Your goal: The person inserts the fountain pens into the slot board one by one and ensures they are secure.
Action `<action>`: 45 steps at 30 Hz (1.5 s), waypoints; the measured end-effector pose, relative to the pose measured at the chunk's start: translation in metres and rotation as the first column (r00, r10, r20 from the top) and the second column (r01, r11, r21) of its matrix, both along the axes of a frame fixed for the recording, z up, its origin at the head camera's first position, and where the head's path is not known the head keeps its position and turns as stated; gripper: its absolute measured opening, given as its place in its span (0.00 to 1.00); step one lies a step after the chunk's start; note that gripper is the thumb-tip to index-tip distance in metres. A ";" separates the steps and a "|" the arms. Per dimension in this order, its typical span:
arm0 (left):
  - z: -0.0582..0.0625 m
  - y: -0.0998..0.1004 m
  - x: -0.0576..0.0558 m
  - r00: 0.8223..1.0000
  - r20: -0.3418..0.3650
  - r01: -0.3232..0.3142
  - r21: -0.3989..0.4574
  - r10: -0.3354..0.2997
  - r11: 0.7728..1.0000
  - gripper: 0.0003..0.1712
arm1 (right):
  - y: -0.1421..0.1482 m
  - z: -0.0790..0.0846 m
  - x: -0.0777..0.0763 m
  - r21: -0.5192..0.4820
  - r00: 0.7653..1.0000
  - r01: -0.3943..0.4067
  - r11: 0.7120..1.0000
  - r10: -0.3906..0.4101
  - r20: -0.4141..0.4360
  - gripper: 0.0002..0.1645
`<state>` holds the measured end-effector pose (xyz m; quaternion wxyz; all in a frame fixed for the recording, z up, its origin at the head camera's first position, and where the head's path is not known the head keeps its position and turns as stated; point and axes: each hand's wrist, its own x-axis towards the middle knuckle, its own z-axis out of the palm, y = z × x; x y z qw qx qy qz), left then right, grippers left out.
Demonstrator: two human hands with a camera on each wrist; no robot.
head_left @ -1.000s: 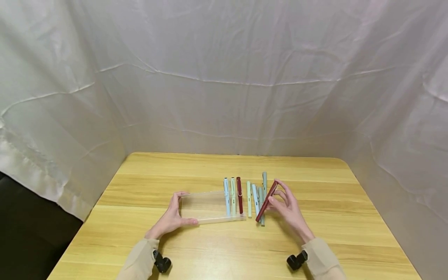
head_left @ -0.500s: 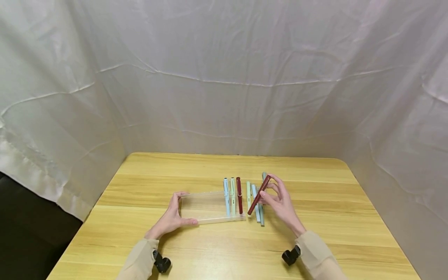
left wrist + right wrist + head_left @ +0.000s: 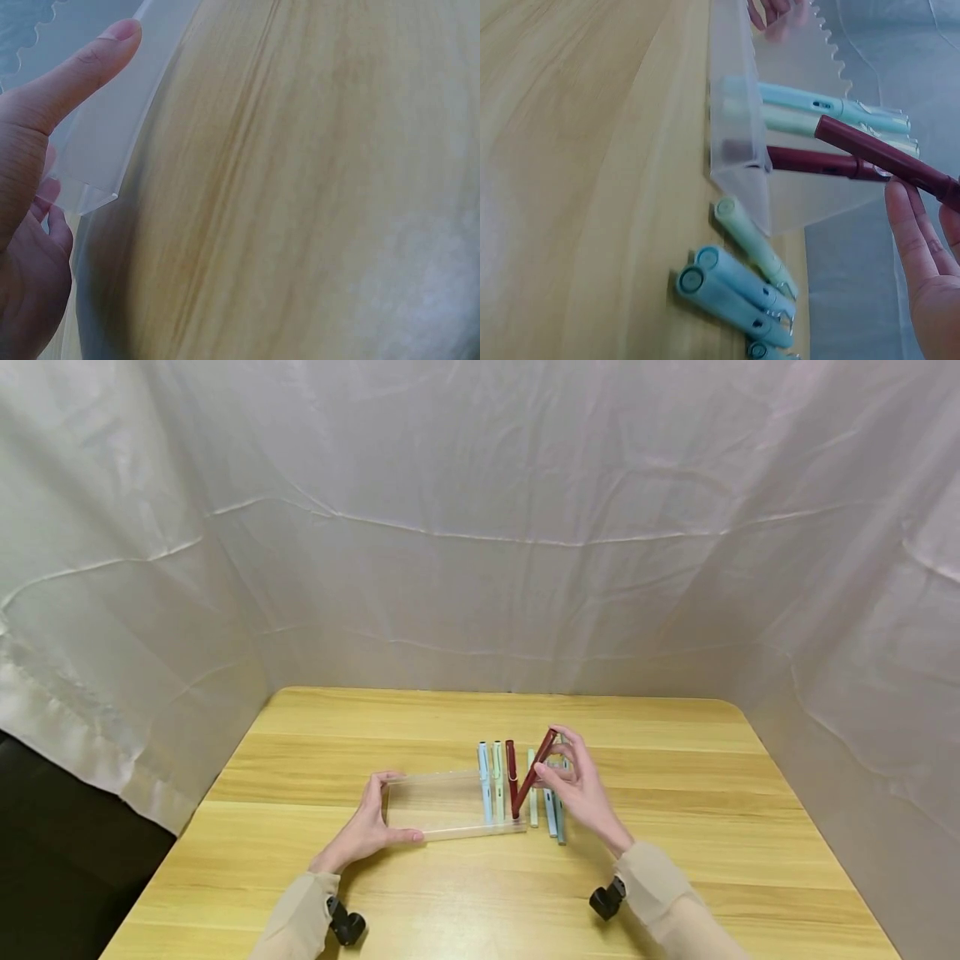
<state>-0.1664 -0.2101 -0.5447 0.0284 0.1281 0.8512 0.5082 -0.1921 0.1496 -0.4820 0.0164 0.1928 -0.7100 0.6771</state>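
My left hand point(image 3: 367, 827) grips the left end of a clear plastic pen tray point(image 3: 465, 832), thumb along its near wall, as the left wrist view shows too. The tray's walls have scalloped notches. Light blue point(image 3: 485, 777), pale green point(image 3: 498, 777) and dark red point(image 3: 512, 764) pens lie side by side at its right end. My right hand point(image 3: 581, 785) pinches a second dark red pen point(image 3: 877, 154), tilted, near its cap end. In the right wrist view that pen overlaps the red one in the tray point(image 3: 810, 161), its lower end over the tray.
Right of the tray, several pens lie on the wooden table point(image 3: 465, 902): a pale green one point(image 3: 750, 240), a blue one point(image 3: 761, 289) and blue-grey ones point(image 3: 731, 307). My right hand partly covers them in the head view. A pale curtain point(image 3: 480, 593) surrounds the table.
My right hand has carried the dark red pen leftward from over the loose pens to the tray's right end. My left hand and the tray have stayed in place.
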 end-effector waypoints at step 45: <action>0.002 0.001 0.001 1.000 0.010 0.001 0.018 -0.001 1.000 0.59 | -0.062 -0.003 0.003 0.144 0.993 0.042 0.989 -0.026 -0.112 0.36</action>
